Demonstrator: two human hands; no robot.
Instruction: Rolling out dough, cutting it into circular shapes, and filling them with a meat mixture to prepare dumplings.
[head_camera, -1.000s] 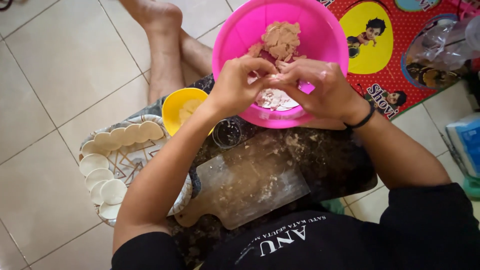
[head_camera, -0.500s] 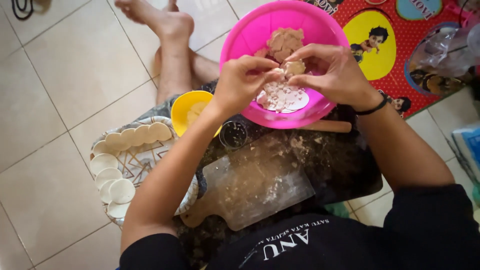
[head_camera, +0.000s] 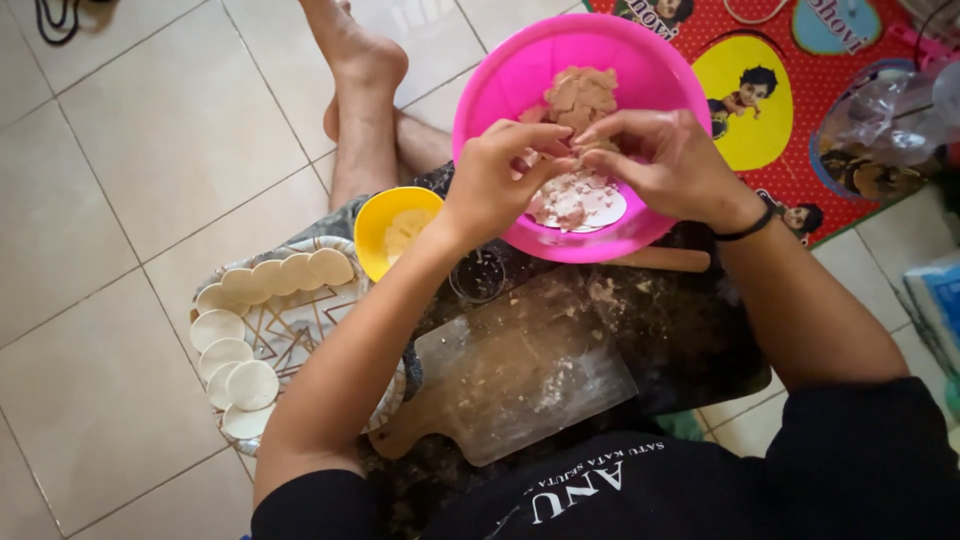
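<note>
Soft, even daylight fills the scene, shadows faint under the pink bowl (head_camera: 520, 90). The floor tiles (head_camera: 150, 130) glow pale, slightly washed out. Overall softness; fingertips (head_camera: 560, 135) blur a little.

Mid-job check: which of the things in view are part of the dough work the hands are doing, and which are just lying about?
In use: left hand and right hand pinching a dough piece over the pink bowl; floured cutting board; tray of dough rounds; yellow bowl.

Lying about: cartoon mat; clear plastic bag; black cable.

Pale tiled floor (head_camera: 150, 130), red cartoon mat (head_camera: 800, 120) at the right
</note>
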